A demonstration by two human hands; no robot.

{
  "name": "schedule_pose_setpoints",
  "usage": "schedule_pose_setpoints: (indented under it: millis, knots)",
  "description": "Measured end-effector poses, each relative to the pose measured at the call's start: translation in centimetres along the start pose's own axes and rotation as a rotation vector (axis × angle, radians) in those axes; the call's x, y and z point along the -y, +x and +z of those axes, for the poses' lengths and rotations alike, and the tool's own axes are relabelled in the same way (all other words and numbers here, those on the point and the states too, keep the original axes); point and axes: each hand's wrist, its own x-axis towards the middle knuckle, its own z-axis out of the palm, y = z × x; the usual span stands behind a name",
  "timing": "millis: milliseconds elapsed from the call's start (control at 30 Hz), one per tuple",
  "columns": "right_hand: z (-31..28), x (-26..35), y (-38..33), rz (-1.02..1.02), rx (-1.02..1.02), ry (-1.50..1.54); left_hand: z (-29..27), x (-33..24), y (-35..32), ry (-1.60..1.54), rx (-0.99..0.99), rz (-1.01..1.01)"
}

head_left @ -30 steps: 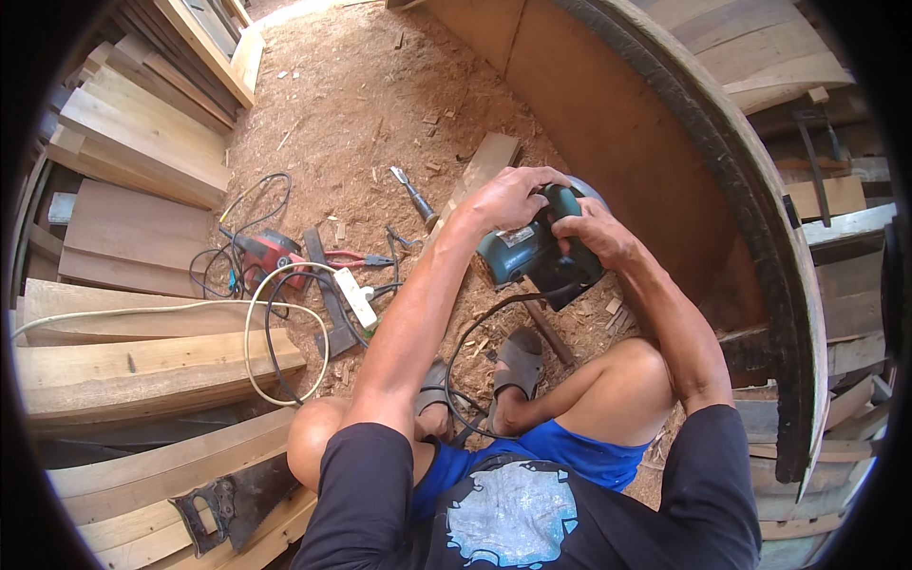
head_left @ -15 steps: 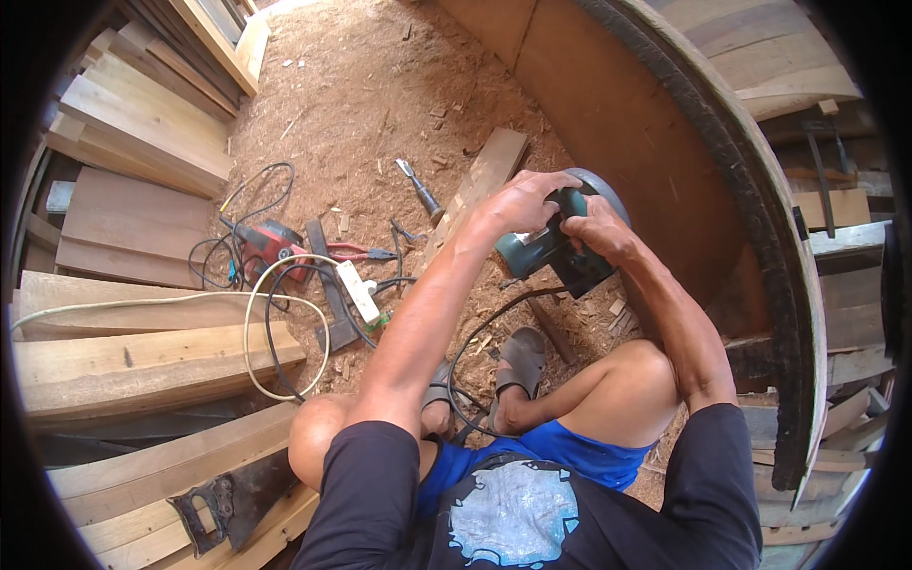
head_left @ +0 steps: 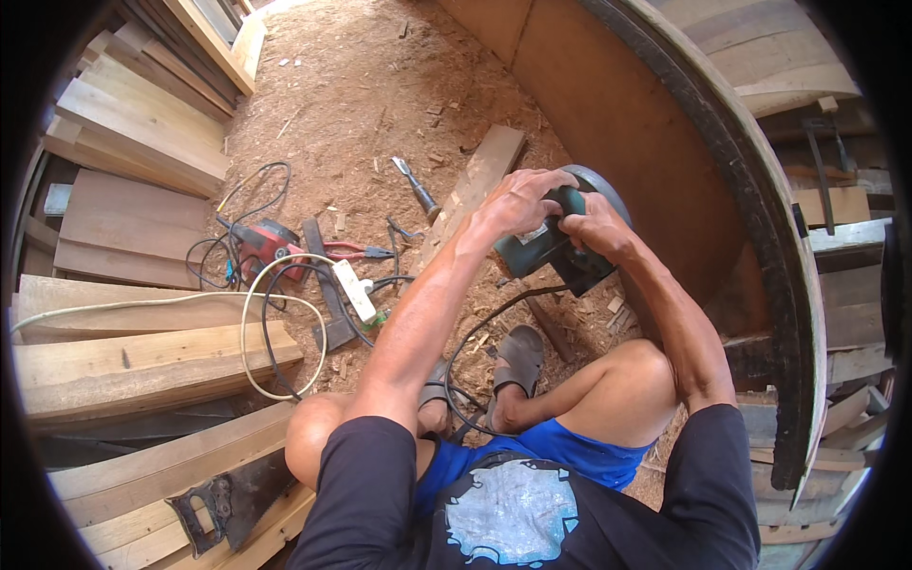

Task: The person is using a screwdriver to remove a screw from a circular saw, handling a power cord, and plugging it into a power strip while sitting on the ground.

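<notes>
Both my hands hold a dark green corded power sander (head_left: 532,252) with a round grey disc (head_left: 598,185) at its far side. The disc is up against the inner face of a large curved brown wooden panel (head_left: 636,142). My left hand (head_left: 521,199) is closed over the front of the sander. On its rear handle, my right hand (head_left: 600,226) is wrapped with the thumb on top. The disc's contact edge is partly hidden by the hands and the tool body. A black cord runs from the tool down past my feet.
Sawdust and chips cover the ground. A plank (head_left: 489,161), chisel (head_left: 416,188), red power tool (head_left: 271,249), pliers (head_left: 356,251), hammer (head_left: 332,294) and white power strip (head_left: 354,290) lie there. Timber (head_left: 142,366) and a handsaw (head_left: 233,499) are at left; cords loop near my left knee.
The sander and both hands stay almost in place, with the tool's front tipped very slightly. The whole view has shifted a little.
</notes>
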Motion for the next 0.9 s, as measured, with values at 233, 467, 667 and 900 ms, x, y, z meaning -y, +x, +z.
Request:
schedule_pose_setpoints:
  millis: [233,467,667,900]
  knots:
    - [-0.1,1.0,-0.2,0.002,0.008,-0.087,0.2,-1.5,-0.7,0.082,-0.071,-0.081]
    - [-0.1,0.5,-0.3,0.009,-0.046,-0.015,0.0,-1.5,-0.1,0.151,-0.010,-0.051]
    - [-0.4,-0.2,-0.6,-0.015,-0.036,0.019,-2.2,-0.6,-0.4,0.154,0.001,-0.142]
    - [-0.6,0.0,-0.9,0.078,-0.120,-0.002,-2.0,-0.2,-0.7,0.126,0.026,-0.226]
